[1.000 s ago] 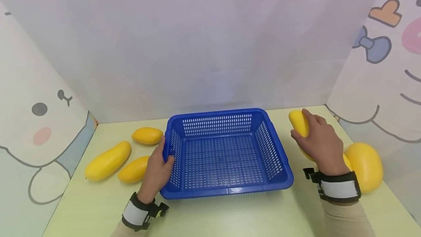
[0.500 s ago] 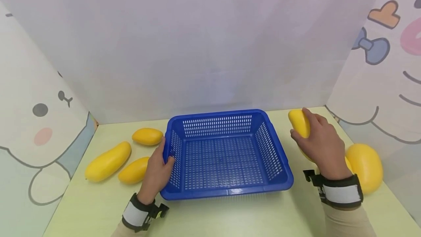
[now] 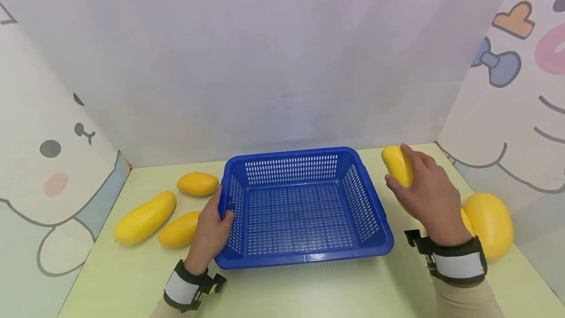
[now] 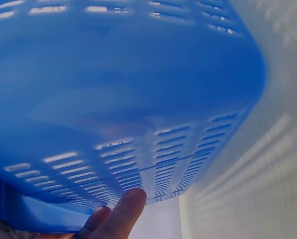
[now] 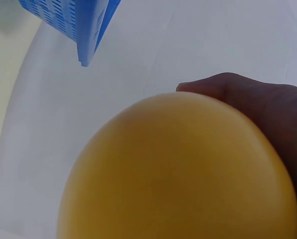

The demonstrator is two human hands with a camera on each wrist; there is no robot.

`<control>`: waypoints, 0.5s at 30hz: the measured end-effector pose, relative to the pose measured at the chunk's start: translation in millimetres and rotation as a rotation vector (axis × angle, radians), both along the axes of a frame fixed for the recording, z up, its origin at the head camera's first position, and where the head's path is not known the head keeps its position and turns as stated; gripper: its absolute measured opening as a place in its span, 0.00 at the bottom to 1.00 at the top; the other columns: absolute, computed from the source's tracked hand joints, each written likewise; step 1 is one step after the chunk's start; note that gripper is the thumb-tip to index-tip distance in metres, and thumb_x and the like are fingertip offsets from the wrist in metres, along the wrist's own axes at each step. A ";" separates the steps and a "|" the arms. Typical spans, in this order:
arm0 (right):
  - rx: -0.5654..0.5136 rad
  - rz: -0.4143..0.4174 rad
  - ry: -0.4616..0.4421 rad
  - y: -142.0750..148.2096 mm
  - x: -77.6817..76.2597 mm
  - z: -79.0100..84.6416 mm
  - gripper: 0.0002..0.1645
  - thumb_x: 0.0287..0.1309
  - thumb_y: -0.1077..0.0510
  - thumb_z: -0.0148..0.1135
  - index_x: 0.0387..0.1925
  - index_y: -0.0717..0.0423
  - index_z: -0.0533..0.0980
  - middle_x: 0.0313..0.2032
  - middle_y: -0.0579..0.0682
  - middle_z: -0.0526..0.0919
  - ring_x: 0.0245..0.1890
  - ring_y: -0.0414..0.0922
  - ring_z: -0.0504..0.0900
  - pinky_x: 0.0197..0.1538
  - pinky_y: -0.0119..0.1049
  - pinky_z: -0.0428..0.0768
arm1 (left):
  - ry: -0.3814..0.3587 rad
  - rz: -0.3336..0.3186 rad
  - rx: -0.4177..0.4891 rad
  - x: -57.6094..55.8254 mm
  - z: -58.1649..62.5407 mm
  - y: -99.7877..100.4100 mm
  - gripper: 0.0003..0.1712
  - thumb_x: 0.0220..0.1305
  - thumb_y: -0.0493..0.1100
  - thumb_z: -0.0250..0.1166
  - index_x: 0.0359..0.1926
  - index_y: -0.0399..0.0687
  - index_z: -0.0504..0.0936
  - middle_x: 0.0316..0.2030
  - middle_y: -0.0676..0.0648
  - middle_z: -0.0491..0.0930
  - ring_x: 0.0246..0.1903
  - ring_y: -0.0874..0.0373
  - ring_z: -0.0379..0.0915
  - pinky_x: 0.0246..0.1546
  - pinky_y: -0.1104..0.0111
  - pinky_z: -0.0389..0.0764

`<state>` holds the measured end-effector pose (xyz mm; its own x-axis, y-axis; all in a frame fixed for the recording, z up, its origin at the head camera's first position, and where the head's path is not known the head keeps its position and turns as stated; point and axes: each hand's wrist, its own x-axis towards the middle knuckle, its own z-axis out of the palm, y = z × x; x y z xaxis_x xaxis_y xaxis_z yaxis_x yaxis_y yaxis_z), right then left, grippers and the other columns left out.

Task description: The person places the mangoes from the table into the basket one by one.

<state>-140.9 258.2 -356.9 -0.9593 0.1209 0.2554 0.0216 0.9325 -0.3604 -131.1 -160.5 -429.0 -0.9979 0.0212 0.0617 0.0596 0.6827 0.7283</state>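
My left hand grips the left rim of a blue perforated plastic basket, thumb on the inner side. In the left wrist view its fingers lie against the outside of the basket's slotted wall. Nothing lies inside the basket. To its right, my right hand holds a yellow mango, with the thumb on the near side. That mango fills much of the right wrist view, apart from the basket's corner; the hand hides part of it from above.
Left of the basket lie a long mango and two smaller ones, a back mango and a front mango. Behind my right wrist are a large yellow fruit and another, mostly hidden. Walls enclose the pale green table.
My right hand, with the mango, has shifted slightly left toward the basket. My left hand and the basket have stayed almost in place.
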 end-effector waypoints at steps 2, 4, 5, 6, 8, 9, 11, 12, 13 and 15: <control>-0.002 0.006 0.003 -2.2 0.8 0.9 0.47 0.56 0.38 0.56 0.72 0.47 0.50 0.57 0.68 0.65 0.39 0.62 0.69 0.26 0.51 0.76 | -0.003 0.001 0.000 -0.2 -0.8 -0.2 0.38 0.66 0.39 0.50 0.72 0.42 0.43 0.70 0.40 0.47 0.67 0.46 0.48 0.63 0.51 0.56; 0.000 0.012 0.005 -4.5 1.6 1.9 0.47 0.56 0.39 0.56 0.72 0.46 0.50 0.57 0.67 0.65 0.39 0.61 0.69 0.25 0.50 0.76 | -0.006 0.003 0.000 -0.5 -1.6 -0.4 0.38 0.66 0.39 0.50 0.72 0.42 0.43 0.70 0.40 0.47 0.67 0.46 0.48 0.63 0.51 0.56; 0.000 0.015 0.006 -5.5 2.0 2.5 0.47 0.56 0.39 0.57 0.72 0.46 0.50 0.57 0.67 0.65 0.39 0.61 0.69 0.25 0.50 0.75 | -0.008 0.004 -0.002 -0.7 -2.0 -0.5 0.38 0.66 0.39 0.50 0.72 0.42 0.43 0.70 0.40 0.47 0.67 0.46 0.48 0.63 0.51 0.56; 0.001 0.017 0.007 -6.5 2.4 3.1 0.47 0.55 0.39 0.57 0.72 0.46 0.50 0.57 0.66 0.65 0.39 0.61 0.69 0.25 0.49 0.75 | -0.008 0.004 -0.003 -0.9 -2.2 -0.5 0.38 0.66 0.39 0.50 0.72 0.42 0.43 0.70 0.40 0.47 0.67 0.45 0.48 0.63 0.51 0.56; 0.002 0.019 0.013 -7.9 3.7 4.3 0.47 0.55 0.40 0.57 0.72 0.46 0.50 0.57 0.66 0.65 0.38 0.60 0.69 0.24 0.48 0.75 | -0.010 0.004 -0.005 -1.2 -2.4 -0.6 0.38 0.67 0.39 0.50 0.72 0.42 0.43 0.70 0.40 0.47 0.67 0.45 0.48 0.63 0.51 0.56; 0.001 0.021 0.017 -8.6 4.5 4.8 0.47 0.55 0.40 0.58 0.71 0.45 0.50 0.57 0.65 0.65 0.38 0.60 0.69 0.24 0.48 0.75 | -0.010 0.004 -0.006 -1.4 -2.4 -0.5 0.38 0.67 0.39 0.50 0.72 0.42 0.43 0.70 0.40 0.47 0.67 0.45 0.48 0.63 0.51 0.56; 0.000 0.025 0.029 -9.6 6.3 5.9 0.46 0.55 0.41 0.58 0.71 0.45 0.51 0.58 0.65 0.65 0.38 0.59 0.69 0.24 0.47 0.75 | -0.010 0.003 -0.006 -1.6 -2.3 -0.5 0.38 0.67 0.39 0.50 0.72 0.42 0.43 0.70 0.40 0.47 0.67 0.45 0.47 0.63 0.51 0.56; 0.000 0.028 0.036 -10.2 7.1 6.3 0.46 0.55 0.41 0.58 0.71 0.45 0.51 0.58 0.64 0.65 0.38 0.59 0.70 0.24 0.47 0.75 | -0.010 0.002 -0.005 -1.6 -2.2 -0.5 0.38 0.67 0.39 0.50 0.72 0.42 0.43 0.70 0.40 0.47 0.67 0.45 0.47 0.63 0.51 0.56; -0.001 0.031 0.041 -10.9 7.9 6.7 0.46 0.55 0.41 0.58 0.71 0.45 0.52 0.58 0.64 0.66 0.38 0.58 0.70 0.24 0.47 0.75 | -0.010 0.002 -0.005 -1.6 -2.2 -0.5 0.38 0.66 0.39 0.50 0.72 0.42 0.43 0.71 0.40 0.47 0.67 0.45 0.47 0.63 0.51 0.56; -0.001 0.039 0.052 -12.4 9.0 7.3 0.46 0.55 0.42 0.59 0.71 0.44 0.52 0.58 0.64 0.66 0.37 0.58 0.70 0.24 0.47 0.75 | -0.013 0.002 -0.003 -1.5 -2.2 -0.5 0.38 0.67 0.39 0.50 0.72 0.43 0.42 0.71 0.41 0.47 0.67 0.46 0.47 0.63 0.51 0.56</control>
<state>-131.8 245.8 -349.6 -0.9486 0.0840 0.3052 -0.0337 0.9319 -0.3611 -132.6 -161.0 -431.2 -0.9986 0.0192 0.0488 0.0487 0.6853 0.7267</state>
